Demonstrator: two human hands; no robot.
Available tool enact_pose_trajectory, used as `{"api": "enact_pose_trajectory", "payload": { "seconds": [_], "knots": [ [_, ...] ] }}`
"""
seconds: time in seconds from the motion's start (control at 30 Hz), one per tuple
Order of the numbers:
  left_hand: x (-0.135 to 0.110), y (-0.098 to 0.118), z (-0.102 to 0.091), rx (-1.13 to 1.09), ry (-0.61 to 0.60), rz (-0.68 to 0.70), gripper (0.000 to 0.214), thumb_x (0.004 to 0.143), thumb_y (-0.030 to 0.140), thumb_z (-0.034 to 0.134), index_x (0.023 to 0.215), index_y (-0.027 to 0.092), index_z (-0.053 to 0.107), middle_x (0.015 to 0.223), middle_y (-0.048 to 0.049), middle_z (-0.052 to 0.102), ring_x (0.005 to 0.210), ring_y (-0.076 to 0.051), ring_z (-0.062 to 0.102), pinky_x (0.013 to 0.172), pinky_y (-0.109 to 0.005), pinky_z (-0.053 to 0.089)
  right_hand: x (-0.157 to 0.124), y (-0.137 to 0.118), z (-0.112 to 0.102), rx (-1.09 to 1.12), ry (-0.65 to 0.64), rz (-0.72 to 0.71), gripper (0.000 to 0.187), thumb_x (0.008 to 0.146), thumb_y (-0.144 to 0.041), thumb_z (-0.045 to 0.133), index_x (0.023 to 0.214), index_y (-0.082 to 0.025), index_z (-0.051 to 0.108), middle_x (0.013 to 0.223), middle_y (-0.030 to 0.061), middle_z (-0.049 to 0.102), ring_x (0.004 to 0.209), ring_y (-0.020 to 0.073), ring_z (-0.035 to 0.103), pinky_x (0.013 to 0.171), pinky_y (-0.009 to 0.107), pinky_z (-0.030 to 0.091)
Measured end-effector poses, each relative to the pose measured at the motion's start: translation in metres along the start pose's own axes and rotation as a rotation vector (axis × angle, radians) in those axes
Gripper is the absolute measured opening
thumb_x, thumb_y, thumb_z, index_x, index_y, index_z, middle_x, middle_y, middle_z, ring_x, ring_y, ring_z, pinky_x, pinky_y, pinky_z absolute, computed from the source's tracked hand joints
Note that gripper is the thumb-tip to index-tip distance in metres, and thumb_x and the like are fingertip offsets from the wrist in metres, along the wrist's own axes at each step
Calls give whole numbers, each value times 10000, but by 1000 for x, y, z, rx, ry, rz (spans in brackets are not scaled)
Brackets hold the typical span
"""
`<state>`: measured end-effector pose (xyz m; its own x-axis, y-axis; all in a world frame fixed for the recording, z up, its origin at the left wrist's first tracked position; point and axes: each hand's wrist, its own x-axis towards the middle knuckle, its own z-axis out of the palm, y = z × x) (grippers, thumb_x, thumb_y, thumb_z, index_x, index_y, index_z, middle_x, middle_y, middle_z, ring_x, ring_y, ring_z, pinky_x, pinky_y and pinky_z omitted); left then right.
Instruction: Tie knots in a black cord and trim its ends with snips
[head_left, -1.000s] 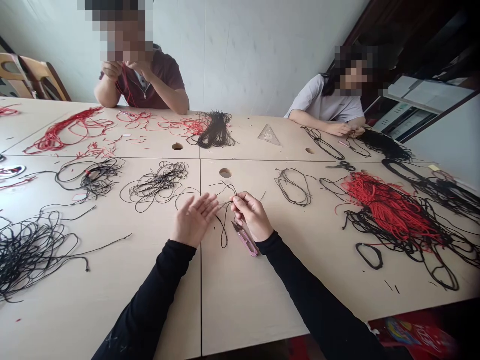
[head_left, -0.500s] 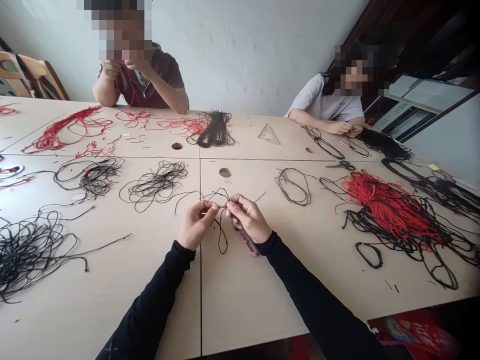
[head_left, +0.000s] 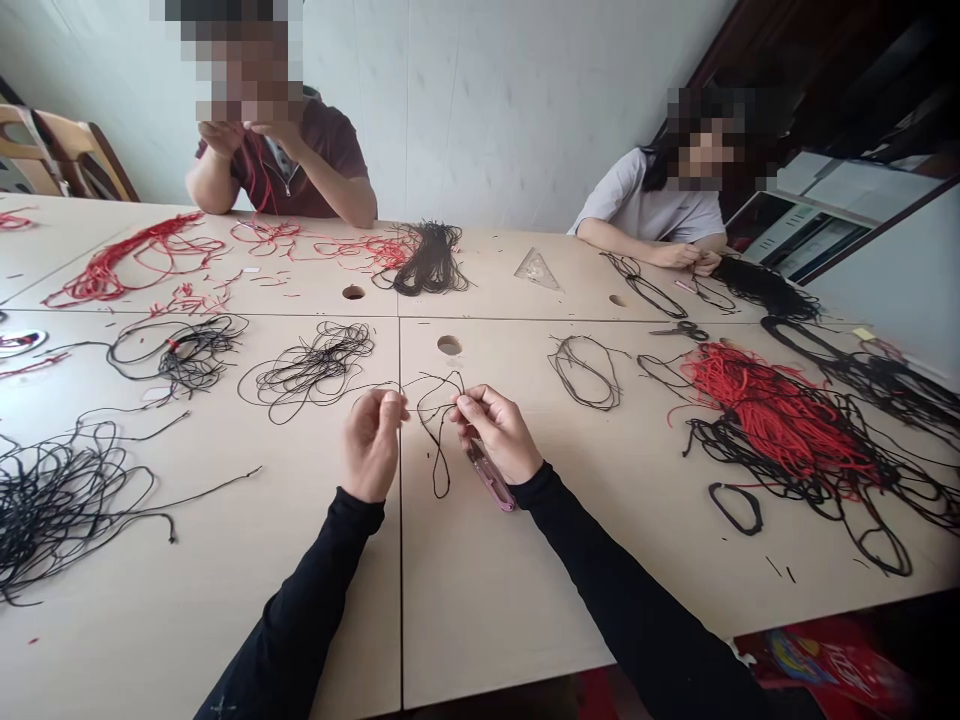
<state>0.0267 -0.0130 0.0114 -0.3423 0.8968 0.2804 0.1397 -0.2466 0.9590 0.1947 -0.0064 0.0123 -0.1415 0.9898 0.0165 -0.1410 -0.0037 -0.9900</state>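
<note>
My left hand [head_left: 371, 442] is closed in a pinch on a thin black cord [head_left: 435, 425] just above the wooden table [head_left: 480, 580]. My right hand [head_left: 498, 432] pinches the same cord a short way to the right, so a stretch of cord runs taut between the two hands. A loop of the cord hangs down to the table between them. Pink thread snips [head_left: 491, 478] lie under my right palm; whether the hand grips them is unclear.
Tangles of black cord [head_left: 311, 368] [head_left: 60, 500] lie left; a smaller coil [head_left: 589, 372] and a red and black heap [head_left: 787, 425] lie right. Two people sit across the table, handling cords. A round hole [head_left: 449, 345] sits ahead of my hands.
My left hand went from open and flat to pinching the cord, then drew it leftward away from my right hand. My right hand stayed almost in place.
</note>
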Motion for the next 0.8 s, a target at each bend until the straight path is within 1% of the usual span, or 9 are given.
{"api": "enact_pose_trajectory", "payload": {
  "seconds": [0.1, 0.13, 0.17, 0.3, 0.5, 0.53, 0.6, 0.7, 0.8],
  "knots": [
    [-4, -1, 5, -71, -329, -120, 352, 890, 440, 490, 754, 152, 642, 644, -32, 588, 583, -133, 520, 545, -255, 414, -1, -4, 3, 30, 3, -23, 294, 824, -450, 637, 888, -168, 584, 769, 21, 621, 592, 98, 538, 493, 230, 473],
    [-5, -2, 7, -61, -388, -148, 372, 885, 455, 494, 765, 148, 666, 650, -36, 598, 569, -132, 516, 524, -254, 400, -2, -5, 3, 42, 1, -30, 293, 825, -447, 638, 898, -168, 586, 779, 26, 627, 609, 104, 549, 506, 236, 482],
    [-6, -3, 9, -48, -412, -161, 368, 875, 460, 508, 797, 148, 687, 674, -40, 613, 565, -132, 516, 515, -253, 390, -2, -5, 3, 52, -4, -34, 292, 826, -445, 639, 905, -169, 587, 785, 29, 630, 621, 108, 556, 517, 240, 489],
    [-8, -2, 12, -20, -391, -137, 316, 853, 422, 556, 966, 167, 705, 828, -61, 672, 670, -155, 564, 600, -266, 416, -3, -6, 4, 60, -54, -30, 282, 840, -442, 624, 923, -174, 593, 792, 30, 628, 631, 110, 557, 522, 238, 487],
    [-8, 0, 12, -21, -250, -133, 268, 833, 367, 594, 1006, 170, 646, 983, -83, 668, 848, -186, 597, 736, -294, 447, -6, -5, 6, 42, -110, -30, 254, 862, -420, 602, 924, -174, 597, 787, 28, 618, 623, 104, 539, 502, 225, 459],
    [-7, 0, 12, -34, -252, -137, 275, 834, 371, 593, 1017, 171, 643, 1008, -87, 667, 878, -192, 598, 753, -299, 450, -6, -5, 7, 38, -114, -29, 253, 863, -419, 600, 926, -174, 598, 786, 28, 617, 623, 105, 538, 499, 226, 457],
    [-7, 1, 11, -74, -316, -143, 280, 849, 383, 571, 1008, 168, 655, 1029, -97, 671, 918, -202, 601, 795, -313, 454, -6, -5, 8, 27, -122, -32, 254, 863, -418, 598, 929, -173, 599, 784, 28, 615, 625, 107, 536, 498, 227, 455],
    [-7, 3, 11, -148, -390, -137, 269, 853, 391, 572, 933, 158, 676, 1001, -102, 679, 962, -215, 600, 875, -334, 441, -6, -5, 9, 11, -120, -34, 257, 858, -423, 600, 927, -176, 598, 781, 23, 613, 616, 103, 525, 498, 225, 447],
    [-8, 3, 11, -271, -322, -151, 229, 812, 386, 637, 880, 168, 657, 953, -81, 672, 948, -207, 598, 879, -332, 443, -6, -3, 8, -9, -97, -28, 270, 854, -440, 600, 929, -180, 601, 792, 25, 610, 614, 103, 512, 492, 221, 438]
  ]
}}
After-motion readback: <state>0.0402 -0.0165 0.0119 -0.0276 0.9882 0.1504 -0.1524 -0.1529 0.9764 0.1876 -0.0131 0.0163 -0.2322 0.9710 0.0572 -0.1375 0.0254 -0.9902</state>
